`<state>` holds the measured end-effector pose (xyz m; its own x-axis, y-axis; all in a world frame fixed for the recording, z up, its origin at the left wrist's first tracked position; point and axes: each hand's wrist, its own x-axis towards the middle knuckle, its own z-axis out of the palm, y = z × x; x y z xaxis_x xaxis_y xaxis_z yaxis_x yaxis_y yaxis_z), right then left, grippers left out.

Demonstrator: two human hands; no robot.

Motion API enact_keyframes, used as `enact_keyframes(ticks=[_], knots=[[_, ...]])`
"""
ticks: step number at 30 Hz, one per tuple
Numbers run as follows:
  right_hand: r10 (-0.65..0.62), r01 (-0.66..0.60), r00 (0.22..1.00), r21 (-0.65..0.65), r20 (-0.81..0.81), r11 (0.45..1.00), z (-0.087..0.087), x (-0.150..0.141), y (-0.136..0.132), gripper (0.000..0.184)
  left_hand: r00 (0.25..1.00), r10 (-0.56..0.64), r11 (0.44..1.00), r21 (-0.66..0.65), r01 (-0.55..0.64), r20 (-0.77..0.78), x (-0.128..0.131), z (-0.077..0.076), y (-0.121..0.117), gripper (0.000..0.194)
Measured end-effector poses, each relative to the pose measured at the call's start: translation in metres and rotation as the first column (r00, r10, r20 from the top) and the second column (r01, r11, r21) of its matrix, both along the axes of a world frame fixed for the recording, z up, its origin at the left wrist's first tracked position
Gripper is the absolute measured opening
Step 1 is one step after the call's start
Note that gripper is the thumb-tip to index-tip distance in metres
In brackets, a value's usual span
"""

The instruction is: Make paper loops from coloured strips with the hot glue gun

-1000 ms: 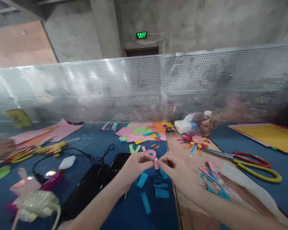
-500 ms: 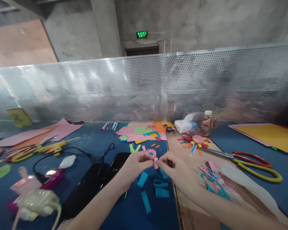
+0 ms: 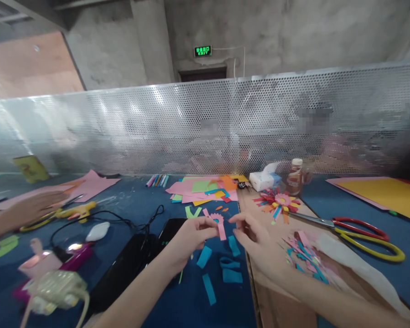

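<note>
A small pink paper flower with a blue centre is pinched in my left hand. Pink strips stick out from it, one hanging down beside my fingertips. My right hand is just to the right of the flower, thumb and forefinger apart and nothing between them. Below the hands lie a flat blue paper strip, a folded blue strip and other blue pieces. At the right, a finished-looking multicoloured paper flower rests on cardboard.
Scissors lie right; paper scraps are nearer. Coloured paper, markers, tissues and a bottle stand toward the mesh partition. Left are a phone, cables and another person's hand.
My right hand has let go of the pink strip and moved slightly right, its fingers parting. Another person's hand has come in at the left, over the yellow-handled scissors.
</note>
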<state>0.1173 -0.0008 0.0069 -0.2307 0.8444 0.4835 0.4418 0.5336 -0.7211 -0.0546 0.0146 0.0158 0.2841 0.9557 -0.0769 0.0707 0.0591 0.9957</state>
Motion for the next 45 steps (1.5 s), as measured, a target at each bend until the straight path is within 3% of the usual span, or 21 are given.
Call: enact_keyframes(ticks=[4, 8, 14, 22, 31, 34, 40, 45], knots=[[0.132, -0.168, 0.977, 0.223, 0.165, 0.960, 0.009, 0.009, 0.002, 0.028, 0.994, -0.071, 0.994, -0.074, 0.078, 0.087, -0.001, 0.000, -0.001, 0.018], [0.184, -0.285, 0.936, 0.335, 0.301, 0.898, 0.009, 0.013, 0.007, 0.026, 0.984, -0.099, 0.988, -0.106, 0.116, 0.149, 0.001, 0.002, -0.005, 0.022], [0.169, -0.307, 0.922, 0.393, 0.348, 0.867, 0.008, 0.013, 0.010, 0.015, 0.976, -0.118, 0.980, -0.139, 0.145, 0.183, 0.000, 0.002, -0.006, 0.022], [0.182, -0.334, 0.912, 0.409, 0.367, 0.849, 0.009, 0.013, 0.006, 0.014, 0.964, -0.169, 0.960, -0.185, 0.208, 0.207, -0.001, 0.009, -0.007, 0.024], [0.187, -0.373, 0.913, 0.552, 0.364, 0.746, 0.010, 0.011, 0.005, 0.017, 0.955, -0.188, 0.944, -0.226, 0.240, 0.229, -0.003, 0.010, -0.008, 0.021], [0.184, -0.369, 0.916, 0.567, 0.357, 0.736, 0.009, 0.011, 0.004, 0.016, 0.949, -0.199, 0.941, -0.224, 0.255, 0.244, -0.003, 0.008, -0.007, 0.020], [0.156, -0.294, 0.948, 0.569, 0.279, 0.768, 0.012, 0.006, 0.001, 0.014, 0.919, -0.212, 0.942, -0.181, 0.283, 0.332, -0.003, 0.004, -0.003, 0.018], [0.180, -0.282, 0.955, 0.528, 0.237, 0.801, 0.019, 0.004, -0.010, 0.013, 0.848, -0.319, 0.899, -0.146, 0.412, 0.423, -0.002, 0.002, -0.003, 0.018]])
